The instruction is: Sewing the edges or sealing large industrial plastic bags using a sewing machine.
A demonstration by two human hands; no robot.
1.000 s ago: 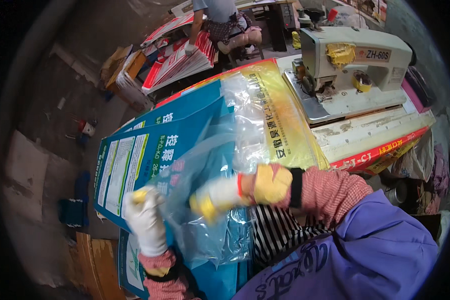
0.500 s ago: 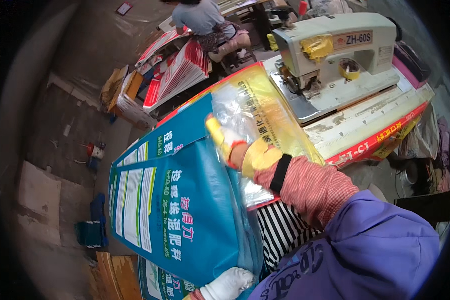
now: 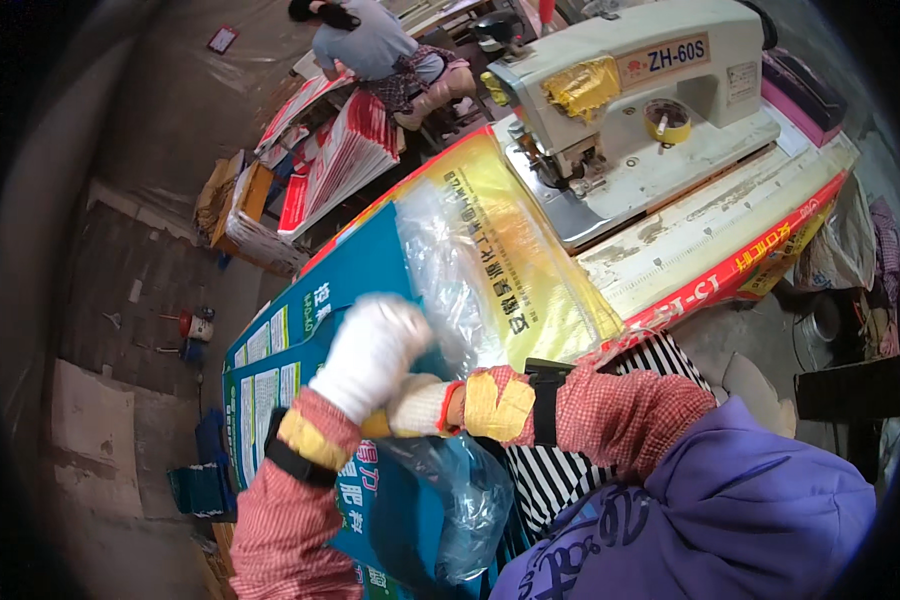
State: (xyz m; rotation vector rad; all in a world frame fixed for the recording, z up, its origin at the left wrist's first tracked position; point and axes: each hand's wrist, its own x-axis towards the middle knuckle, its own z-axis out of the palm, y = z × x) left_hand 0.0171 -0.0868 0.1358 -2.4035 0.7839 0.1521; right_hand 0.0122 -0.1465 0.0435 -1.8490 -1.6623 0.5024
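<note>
My left hand (image 3: pixel 375 350), in a white glove and blurred, is above a teal printed woven bag (image 3: pixel 390 500). Its outline is rounded, with the fingers curled in; anything inside them is hidden. Just below it my right hand (image 3: pixel 420 406) reaches in from the right, gloved in white with yellow-wrapped fingertips. Its fingers lie low over the same bag, partly behind my left hand and wrist, so their grip is hidden. Clear plastic film (image 3: pixel 470 495) bulges from the teal bag's right edge. More clear film (image 3: pixel 435 260) lies farther up, over a yellow printed bag (image 3: pixel 520 260).
A white sewing machine (image 3: pixel 670 85) stands at the upper right, a yellow tape roll (image 3: pixel 668 122) on its bed. Stacked red-and-white bags (image 3: pixel 345 155) lie beyond, beside a seated person (image 3: pixel 370 50). Striped fabric (image 3: pixel 570 490) covers my lap. A blue-green bundle (image 3: pixel 198 488) rests on the floor at left.
My left hand has risen from the teal bag's near edge to its middle. My right hand has drawn back toward me and met it. The clear film is more exposed.
</note>
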